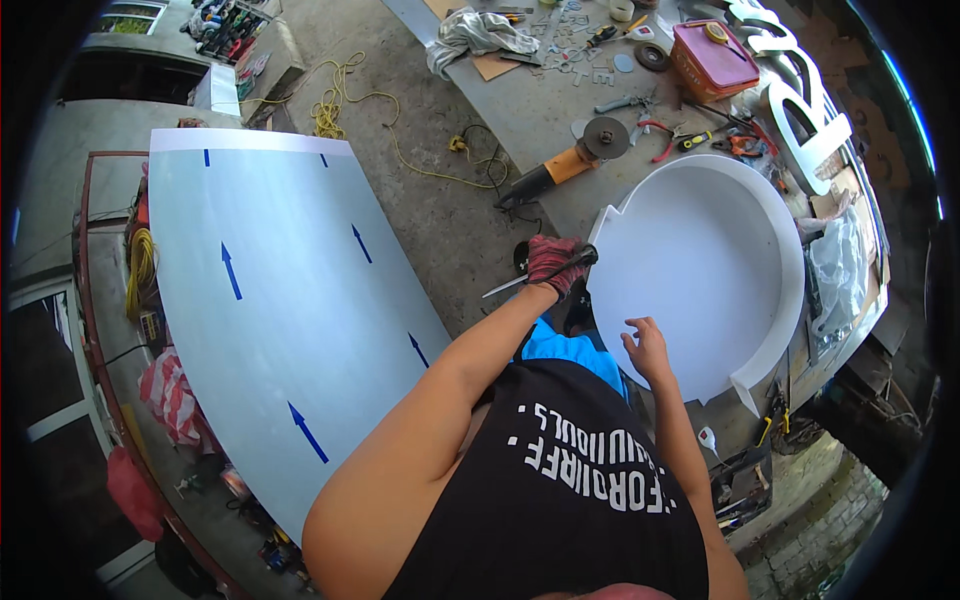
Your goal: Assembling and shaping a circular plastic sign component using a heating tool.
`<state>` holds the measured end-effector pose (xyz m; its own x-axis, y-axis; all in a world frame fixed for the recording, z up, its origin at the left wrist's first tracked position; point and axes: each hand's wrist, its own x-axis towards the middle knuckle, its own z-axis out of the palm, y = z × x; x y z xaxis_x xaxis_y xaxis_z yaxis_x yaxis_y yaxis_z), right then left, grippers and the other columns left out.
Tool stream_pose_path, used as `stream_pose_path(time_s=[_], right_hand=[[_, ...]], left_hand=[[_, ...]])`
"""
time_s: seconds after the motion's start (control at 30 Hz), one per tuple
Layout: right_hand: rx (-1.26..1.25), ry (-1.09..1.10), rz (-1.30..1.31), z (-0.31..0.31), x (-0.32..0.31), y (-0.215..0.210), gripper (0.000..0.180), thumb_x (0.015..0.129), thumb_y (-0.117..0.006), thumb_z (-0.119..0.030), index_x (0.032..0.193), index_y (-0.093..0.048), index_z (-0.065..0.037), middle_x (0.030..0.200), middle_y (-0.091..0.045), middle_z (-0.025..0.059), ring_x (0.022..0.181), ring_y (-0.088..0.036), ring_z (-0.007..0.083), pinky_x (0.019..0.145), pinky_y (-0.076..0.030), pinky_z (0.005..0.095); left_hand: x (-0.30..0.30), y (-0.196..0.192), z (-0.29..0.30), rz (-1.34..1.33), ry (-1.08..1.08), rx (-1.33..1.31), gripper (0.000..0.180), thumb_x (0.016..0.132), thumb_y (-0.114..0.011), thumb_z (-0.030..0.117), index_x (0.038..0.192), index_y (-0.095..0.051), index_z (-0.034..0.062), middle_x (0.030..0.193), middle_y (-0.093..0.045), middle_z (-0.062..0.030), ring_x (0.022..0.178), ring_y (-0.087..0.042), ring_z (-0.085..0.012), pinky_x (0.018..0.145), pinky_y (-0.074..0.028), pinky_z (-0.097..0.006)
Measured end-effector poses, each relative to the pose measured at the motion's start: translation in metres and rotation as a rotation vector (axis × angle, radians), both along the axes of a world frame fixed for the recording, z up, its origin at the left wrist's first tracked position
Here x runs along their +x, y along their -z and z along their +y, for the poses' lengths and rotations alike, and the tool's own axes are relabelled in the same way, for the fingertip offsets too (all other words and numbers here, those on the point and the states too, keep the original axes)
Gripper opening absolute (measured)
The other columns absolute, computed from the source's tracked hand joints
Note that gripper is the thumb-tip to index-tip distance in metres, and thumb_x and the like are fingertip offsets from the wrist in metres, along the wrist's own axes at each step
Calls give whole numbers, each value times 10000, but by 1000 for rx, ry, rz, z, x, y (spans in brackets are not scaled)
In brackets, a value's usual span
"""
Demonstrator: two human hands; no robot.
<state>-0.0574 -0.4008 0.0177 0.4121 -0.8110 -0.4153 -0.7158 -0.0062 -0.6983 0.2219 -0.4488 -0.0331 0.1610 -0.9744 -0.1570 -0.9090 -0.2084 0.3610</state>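
My left hand [555,263], in a red and dark work glove, is closed around a dark-handled tool [578,262] with a thin pale metal shaft. The shaft points left, and the exact kind of tool cannot be made out. It is held beside the left edge of a large white round panel [690,290]. A raised white strip [786,250] bends around the top and right of the panel, leaving its left and lower left edge without a wall. My bare right hand [648,348] is over the panel's lower left part, fingers apart and holding nothing.
An angle grinder [575,160] lies at the bench's left edge. Pliers [625,103], a pink-lidded tub [715,55] and white cut-out letters [805,140] sit farther back. At left stands a large pale sheet [290,270] with blue arrows; a yellow cord [335,105] crosses the floor.
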Motion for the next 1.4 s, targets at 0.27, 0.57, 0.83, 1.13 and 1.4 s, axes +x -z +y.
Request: stream_pose_path(time_s=[0.27, 0.57, 0.83, 1.13, 1.4], right_hand=[[2, -113, 51, -11, 6, 11, 285, 909, -722, -135, 1165, -683, -15, 1127, -664, 184, 941, -703, 330, 835, -560, 426], [-32, -134, 37, -37, 3, 18, 287, 908, -725, -119, 1162, -674, 5, 1125, -685, 187, 936, -709, 318, 835, -562, 424], [44, -115, 33, -39, 6, 19, 301, 890, -735, -119, 1161, -675, -3, 1140, -695, 187, 982, -704, 323, 870, -554, 434], [-165, -136, 377, -39, -5, 23, 606, 825, -787, -153, 1375, -562, -37, 1518, -439, 222, 1344, -458, 424, 1077, -418, 536], [-108, -271, 606, -33, -16, 45, 801, 804, -796, -185, 1508, -450, -25, 1639, -272, 244, 1472, -338, 441, 1179, -321, 561]], left_hand=[[0, -10, 4, 92, -74, 19, 339, 695, -791, 478, 915, -723, 229, 906, -745, -58, 910, -703, -294, 920, -424, -447], [-4, -7, 3, 73, -37, 3, 355, 726, -789, 501, 927, -736, 213, 914, -743, -80, 935, -695, -303, 936, -407, -465], [-1, -15, 4, 122, -46, -12, 336, 703, -806, 464, 947, -743, 241, 917, -745, -45, 924, -695, -290, 925, -412, -446], [0, 1, 2, 87, -20, 27, 388, 672, -829, 430, 998, -719, 252, 939, -745, -40, 947, -685, -286, 932, -410, -440], [-2, -3, -1, 82, -2, 49, 441, 660, -829, 429, 1037, -711, 233, 948, -747, -44, 956, -683, -283, 933, -412, -441]])
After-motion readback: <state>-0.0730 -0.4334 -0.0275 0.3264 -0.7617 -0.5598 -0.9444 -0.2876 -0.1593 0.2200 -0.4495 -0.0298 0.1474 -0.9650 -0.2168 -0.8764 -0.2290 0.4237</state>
